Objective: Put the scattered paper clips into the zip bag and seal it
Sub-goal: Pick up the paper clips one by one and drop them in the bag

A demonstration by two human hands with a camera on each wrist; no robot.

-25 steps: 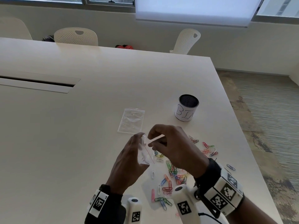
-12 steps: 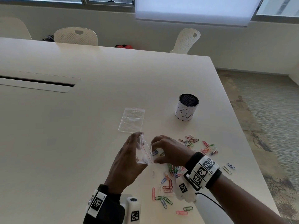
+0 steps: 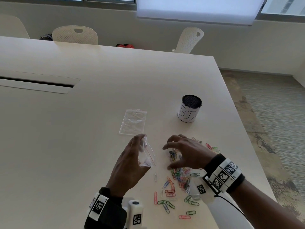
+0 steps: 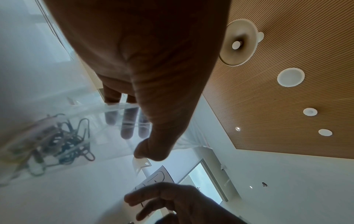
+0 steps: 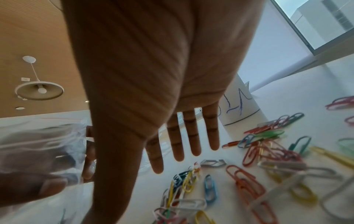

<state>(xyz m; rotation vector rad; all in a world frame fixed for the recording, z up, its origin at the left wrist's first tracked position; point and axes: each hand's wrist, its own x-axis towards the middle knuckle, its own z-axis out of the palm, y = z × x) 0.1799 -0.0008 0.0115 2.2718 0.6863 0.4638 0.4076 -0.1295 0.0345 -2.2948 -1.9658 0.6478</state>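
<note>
Left hand (image 3: 130, 164) pinches the clear zip bag (image 3: 147, 155) between thumb and fingers, holding it upright above the white table (image 3: 82, 146), its red-lined mouth turned toward the right hand (image 3: 186, 152). Right hand hovers with fingers spread and nearly straight, holding nothing, directly over the scattered paper clips (image 3: 177, 180), which lie loose on the table near its right edge. A second flat bag (image 3: 133, 121) and a mesh cup (image 3: 190, 108) marked "BIN" sit further back.
</note>
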